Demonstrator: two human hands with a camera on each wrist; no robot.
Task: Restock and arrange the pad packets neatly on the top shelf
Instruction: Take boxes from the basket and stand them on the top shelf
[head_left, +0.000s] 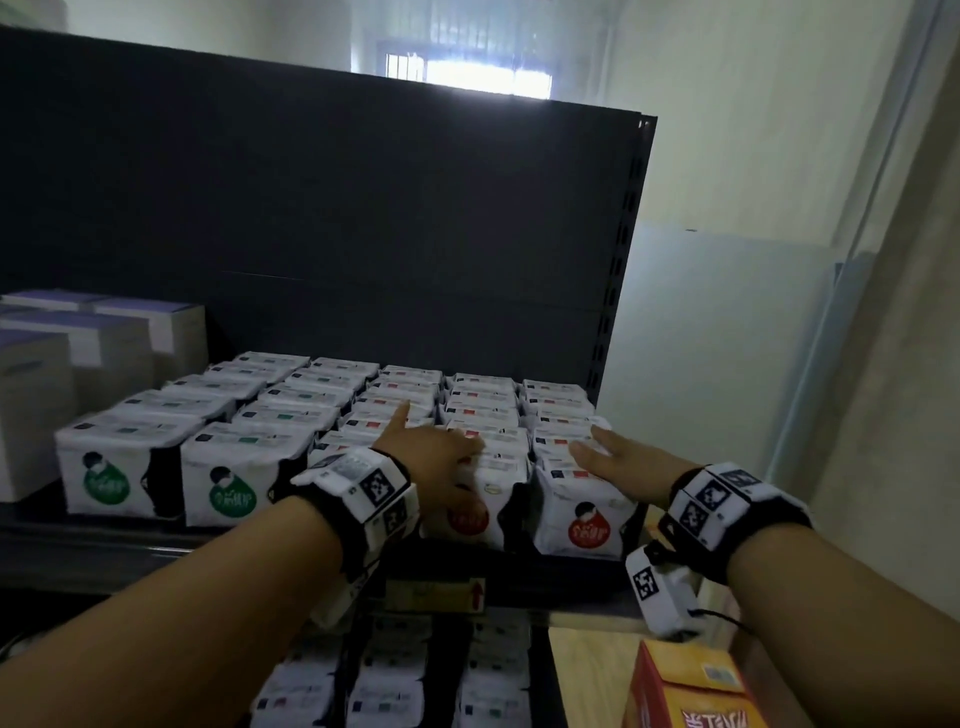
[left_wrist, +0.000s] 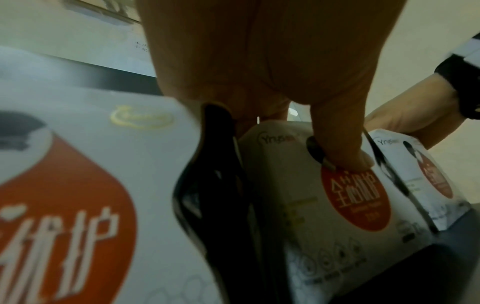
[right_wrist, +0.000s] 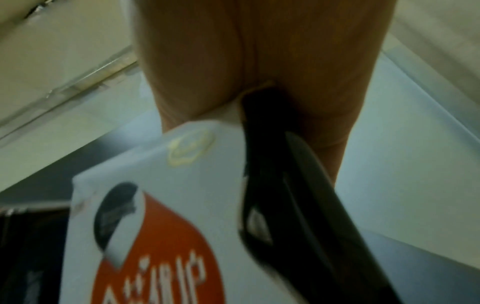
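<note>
White pad packets fill the top shelf (head_left: 156, 551) in several rows: green labels (head_left: 119, 467) on the left, red labels on the right. My left hand (head_left: 436, 457) lies on the tops of the middle red rows with its index finger stretched out. Its thumb (left_wrist: 342, 152) presses the front face of a front red packet (head_left: 483, 514). My right hand (head_left: 618, 457) rests flat, fingers straight, on the rightmost red row, above its front packet (head_left: 587, 514). The right wrist view shows the palm (right_wrist: 259, 61) over that packet (right_wrist: 168, 185). Neither hand lifts a packet.
Pale boxes (head_left: 41, 395) stand at the shelf's left end. The dark back panel (head_left: 311, 208) rises behind the rows. More packets (head_left: 389, 686) fill the shelf below. An orange box (head_left: 691, 691) sits lower right, with a wall close on the right.
</note>
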